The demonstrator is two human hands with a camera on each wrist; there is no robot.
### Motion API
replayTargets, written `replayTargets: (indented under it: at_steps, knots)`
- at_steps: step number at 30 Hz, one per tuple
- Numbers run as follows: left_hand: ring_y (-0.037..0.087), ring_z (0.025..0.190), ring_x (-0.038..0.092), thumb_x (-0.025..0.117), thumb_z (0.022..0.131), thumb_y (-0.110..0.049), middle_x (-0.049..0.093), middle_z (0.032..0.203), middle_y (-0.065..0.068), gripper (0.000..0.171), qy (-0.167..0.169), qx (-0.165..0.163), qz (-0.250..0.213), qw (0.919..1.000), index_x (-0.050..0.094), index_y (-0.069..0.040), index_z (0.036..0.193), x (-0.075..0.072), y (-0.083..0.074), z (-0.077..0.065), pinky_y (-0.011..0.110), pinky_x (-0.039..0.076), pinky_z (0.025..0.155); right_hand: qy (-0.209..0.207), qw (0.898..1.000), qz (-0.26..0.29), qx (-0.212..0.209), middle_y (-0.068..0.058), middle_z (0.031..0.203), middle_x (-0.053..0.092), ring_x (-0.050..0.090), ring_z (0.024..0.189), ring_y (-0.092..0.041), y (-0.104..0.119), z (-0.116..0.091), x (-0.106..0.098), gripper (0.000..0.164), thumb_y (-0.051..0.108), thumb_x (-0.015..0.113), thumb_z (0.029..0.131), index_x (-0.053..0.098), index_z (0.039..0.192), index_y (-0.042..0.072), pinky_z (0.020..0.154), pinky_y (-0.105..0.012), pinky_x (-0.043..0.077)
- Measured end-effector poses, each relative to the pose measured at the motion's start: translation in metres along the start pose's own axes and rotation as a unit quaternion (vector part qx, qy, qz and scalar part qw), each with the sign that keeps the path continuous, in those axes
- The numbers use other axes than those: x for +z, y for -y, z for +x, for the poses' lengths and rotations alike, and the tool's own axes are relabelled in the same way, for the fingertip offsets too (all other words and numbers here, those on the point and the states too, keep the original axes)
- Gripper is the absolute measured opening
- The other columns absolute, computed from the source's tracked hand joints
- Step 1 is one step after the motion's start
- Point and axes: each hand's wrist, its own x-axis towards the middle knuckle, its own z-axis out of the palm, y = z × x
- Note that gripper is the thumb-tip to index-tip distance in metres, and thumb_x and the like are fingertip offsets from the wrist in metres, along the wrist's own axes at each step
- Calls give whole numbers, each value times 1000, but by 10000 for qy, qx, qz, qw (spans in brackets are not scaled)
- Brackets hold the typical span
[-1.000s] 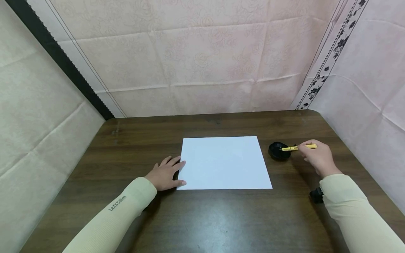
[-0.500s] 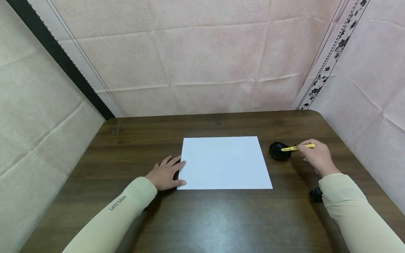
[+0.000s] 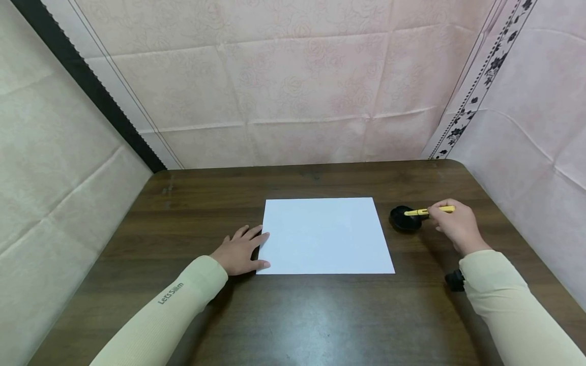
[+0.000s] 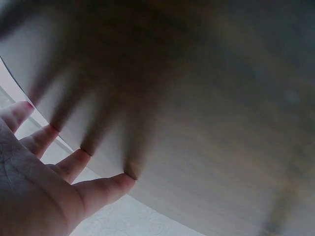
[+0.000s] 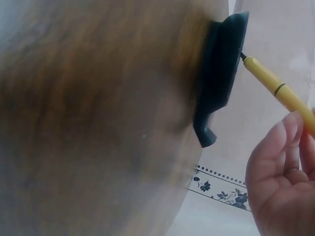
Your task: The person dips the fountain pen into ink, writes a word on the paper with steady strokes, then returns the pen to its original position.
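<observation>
A sheet of white paper [image 3: 326,236] lies on the wooden table. My left hand [image 3: 239,252] rests flat at its left edge, fingers spread, with fingertips and thumb on the border; in the left wrist view the fingers [image 4: 106,191] touch the surface. My right hand [image 3: 459,227] pinches a slim yellow brush [image 3: 417,212] between thumb and fingers. Right of the paper sits a small black dish [image 3: 399,222] with a short handle-like projection. In the right wrist view the brush [image 5: 268,77] slants to the rim of the dish [image 5: 221,64], its dark tip at that rim.
The brown table [image 3: 293,315] reaches to a pale patterned cloth [image 3: 293,101] hanging behind it. More cloth [image 3: 540,127] hangs along the right side and the left side. A black object [image 3: 455,280] is strapped under the right wrist.
My right hand has shifted slightly left and up, and the brush tip has risen a little over the dish. The left hand and paper stay put.
</observation>
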Motion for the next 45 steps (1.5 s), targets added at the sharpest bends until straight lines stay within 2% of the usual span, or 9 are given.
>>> replayTargets:
  at_steps: [4,15,22,33,41,45]
  knots:
    - [40,145,15,58,89,-58,19,160,7,79,-13,-29,22,10000,30,-21,153,0,0,-1,71,23,103,-59,9994,341,-87,3,77,64,62,69,-3,6,0,1,29,22,53,92,57,107,-3,62,-22,55]
    - [40,145,16,59,89,-58,21,160,8,79,-75,-11,42,10000,31,-20,153,0,0,-2,71,24,103,-2,9981,586,-179,3,82,64,62,72,-2,24,-1,8,28,23,55,94,56,106,-2,64,-23,56]
    - [40,145,16,59,89,-57,21,160,8,78,-70,-24,70,9999,32,-20,153,1,-1,0,71,24,103,77,9984,428,-363,-13,95,62,61,74,-3,33,-1,15,29,24,53,95,55,108,-2,65,-21,55]
    - [40,144,17,60,89,-56,21,160,7,78,-27,-42,139,9999,32,-21,152,-1,-3,0,70,26,103,118,9984,291,-480,-18,97,63,60,72,-5,44,0,29,31,24,53,95,57,110,-3,66,-21,54]
    - [40,144,18,60,88,-57,22,160,7,78,-53,-68,172,9998,33,-22,152,0,-2,2,69,26,103,286,9976,282,-569,-23,106,61,61,83,-15,49,1,39,33,26,52,96,57,112,-3,69,-19,53]
    - [40,144,18,60,88,-57,22,159,7,78,-43,-78,163,9998,33,-21,152,0,-3,2,70,26,103,361,9974,310,-546,-21,105,60,61,88,-21,52,2,46,34,26,52,96,58,112,-3,70,-18,52]
